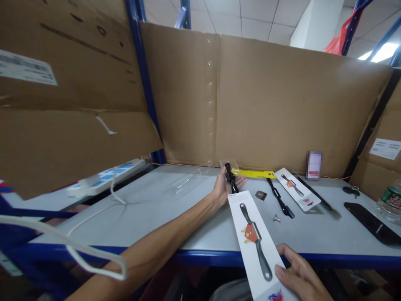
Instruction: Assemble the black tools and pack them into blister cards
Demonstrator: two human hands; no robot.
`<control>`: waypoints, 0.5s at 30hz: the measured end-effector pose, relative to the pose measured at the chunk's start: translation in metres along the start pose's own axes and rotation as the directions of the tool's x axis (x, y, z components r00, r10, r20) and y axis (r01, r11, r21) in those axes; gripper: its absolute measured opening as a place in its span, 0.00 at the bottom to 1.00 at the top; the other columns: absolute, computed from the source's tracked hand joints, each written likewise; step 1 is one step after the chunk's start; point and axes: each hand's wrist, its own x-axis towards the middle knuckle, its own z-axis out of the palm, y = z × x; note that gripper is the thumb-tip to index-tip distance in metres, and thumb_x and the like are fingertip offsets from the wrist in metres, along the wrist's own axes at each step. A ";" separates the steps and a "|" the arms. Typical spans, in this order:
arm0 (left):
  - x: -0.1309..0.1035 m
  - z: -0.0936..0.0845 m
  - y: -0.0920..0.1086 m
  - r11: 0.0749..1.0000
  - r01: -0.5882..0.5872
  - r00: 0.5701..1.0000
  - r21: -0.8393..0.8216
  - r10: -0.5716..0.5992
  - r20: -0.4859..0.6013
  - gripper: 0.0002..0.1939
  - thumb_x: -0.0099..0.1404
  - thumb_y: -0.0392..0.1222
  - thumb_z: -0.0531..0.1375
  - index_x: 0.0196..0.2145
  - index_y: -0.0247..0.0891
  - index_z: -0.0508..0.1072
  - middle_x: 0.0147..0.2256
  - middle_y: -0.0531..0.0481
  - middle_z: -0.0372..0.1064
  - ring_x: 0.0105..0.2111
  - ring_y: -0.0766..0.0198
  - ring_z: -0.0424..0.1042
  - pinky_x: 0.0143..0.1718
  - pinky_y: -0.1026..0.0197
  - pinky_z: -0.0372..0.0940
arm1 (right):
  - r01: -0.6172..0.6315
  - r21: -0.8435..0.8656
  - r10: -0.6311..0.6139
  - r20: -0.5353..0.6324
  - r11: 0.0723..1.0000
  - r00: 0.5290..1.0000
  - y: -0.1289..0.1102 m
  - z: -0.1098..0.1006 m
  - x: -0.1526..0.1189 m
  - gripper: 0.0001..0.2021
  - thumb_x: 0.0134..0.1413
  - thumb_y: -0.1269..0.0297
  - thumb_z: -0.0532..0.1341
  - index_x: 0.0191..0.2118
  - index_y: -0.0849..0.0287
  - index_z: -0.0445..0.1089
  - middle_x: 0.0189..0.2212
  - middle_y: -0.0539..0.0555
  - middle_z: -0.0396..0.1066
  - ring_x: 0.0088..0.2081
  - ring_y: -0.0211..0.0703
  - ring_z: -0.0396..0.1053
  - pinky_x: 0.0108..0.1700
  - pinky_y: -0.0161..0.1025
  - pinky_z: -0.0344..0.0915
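Packaging is where I am: my left hand [227, 186] is gripping the black metal spokeshave [231, 179], my right hand [297, 274] is pinching the long white printed card [258, 246], needing alignment next.

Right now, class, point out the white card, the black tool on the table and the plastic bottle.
White card [257, 234]: head view, printed middle.
Black tool [280, 200]: head view, its shaft.
Plastic bottle [391, 202]: head view, its side.

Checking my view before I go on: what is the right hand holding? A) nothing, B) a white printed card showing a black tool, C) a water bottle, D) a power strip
B: the right hand pinches the lower end of the long white printed card, while the left hand grips a black tool above the table.
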 end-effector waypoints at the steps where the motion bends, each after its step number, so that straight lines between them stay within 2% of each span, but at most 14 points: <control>1: 0.000 0.000 0.001 1.000 0.008 1.000 0.013 -0.008 -0.003 0.20 0.69 0.56 0.52 0.40 0.34 0.67 0.36 0.37 0.72 0.35 0.52 0.78 0.33 0.53 0.76 | 0.006 0.020 -0.006 0.019 1.000 1.000 -0.001 0.004 0.004 0.27 0.45 0.42 0.68 0.42 0.58 0.64 0.22 0.47 0.68 0.20 0.31 0.63 0.22 0.27 0.57; 5: 0.001 -0.004 0.002 0.995 0.004 1.000 0.101 -0.004 0.004 0.23 0.69 0.58 0.50 0.41 0.33 0.69 0.35 0.36 0.74 0.30 0.54 0.77 0.27 0.56 0.73 | 0.029 -0.024 -0.029 0.003 0.999 1.000 -0.013 0.020 0.024 0.27 0.51 0.42 0.63 0.45 0.58 0.60 0.17 0.44 0.66 0.12 0.30 0.56 0.13 0.26 0.52; 9: 0.003 -0.012 0.003 0.983 -0.004 0.997 0.184 -0.010 0.073 0.27 0.69 0.60 0.49 0.41 0.31 0.71 0.30 0.38 0.75 0.27 0.54 0.76 0.27 0.56 0.72 | 0.166 -0.067 -0.168 -0.023 0.984 0.985 -0.029 0.033 0.055 0.27 0.49 0.41 0.63 0.43 0.59 0.59 0.15 0.43 0.66 0.09 0.29 0.53 0.11 0.27 0.52; 11: 0.002 -0.014 0.004 0.981 -0.003 0.992 0.196 -0.022 0.127 0.29 0.69 0.60 0.48 0.40 0.28 0.72 0.28 0.37 0.75 0.26 0.54 0.76 0.26 0.57 0.71 | 0.194 -0.050 -0.196 -0.032 0.980 0.980 -0.037 0.037 0.069 0.26 0.48 0.43 0.65 0.42 0.58 0.59 0.15 0.43 0.67 0.09 0.29 0.52 0.11 0.27 0.54; 15: -0.001 -0.012 0.008 0.978 0.003 0.985 0.207 -0.038 0.168 0.31 0.70 0.59 0.46 0.42 0.26 0.72 0.28 0.37 0.75 0.26 0.54 0.76 0.28 0.57 0.71 | 0.133 -0.011 -0.133 0.007 0.991 0.991 -0.042 0.038 0.078 0.25 0.47 0.43 0.65 0.41 0.59 0.62 0.16 0.44 0.67 0.10 0.30 0.55 0.12 0.28 0.56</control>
